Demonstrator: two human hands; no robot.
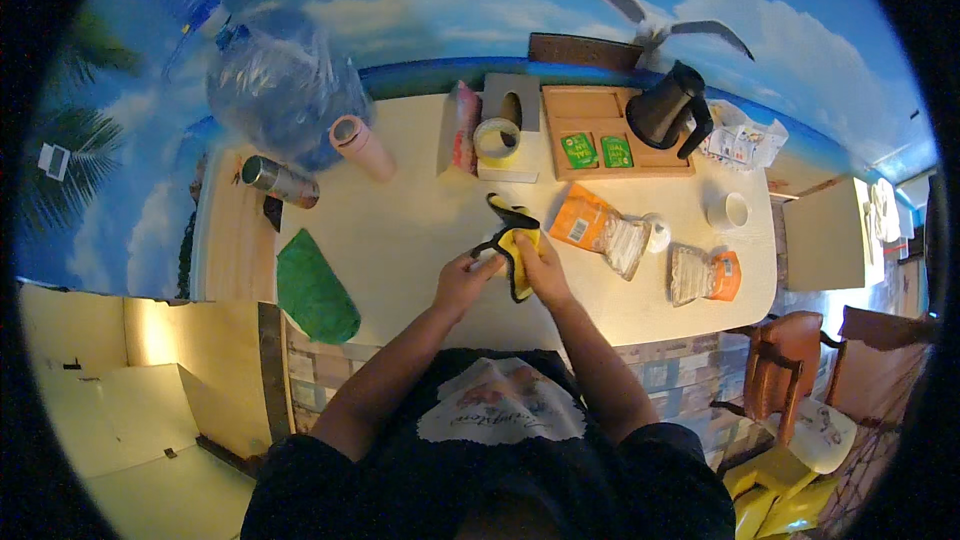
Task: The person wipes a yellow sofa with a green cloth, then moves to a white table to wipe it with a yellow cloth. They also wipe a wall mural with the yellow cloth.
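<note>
Over the middle of the white table (405, 285), both my hands are on a yellow cloth with black edging (520, 270). My right hand (541, 270) grips its yellow part. My left hand (465, 285) pinches the dark edge on the left side. A black and yellow flap of it stands up above my fingers. To the right lie an orange packet with a clear part (592, 221), a small white round item (658, 232) and a smaller orange and clear packet (701, 275). A green cloth (315, 289) lies at the table's left edge.
Along the back stand a water bottle in plastic wrap (281, 82), a pink tumbler (364, 150), a tape roll (496, 142) on a box and a dark kettle (670, 109) on a wooden tray (559, 146). A metal can (281, 182) is left, a white cup (727, 211) right.
</note>
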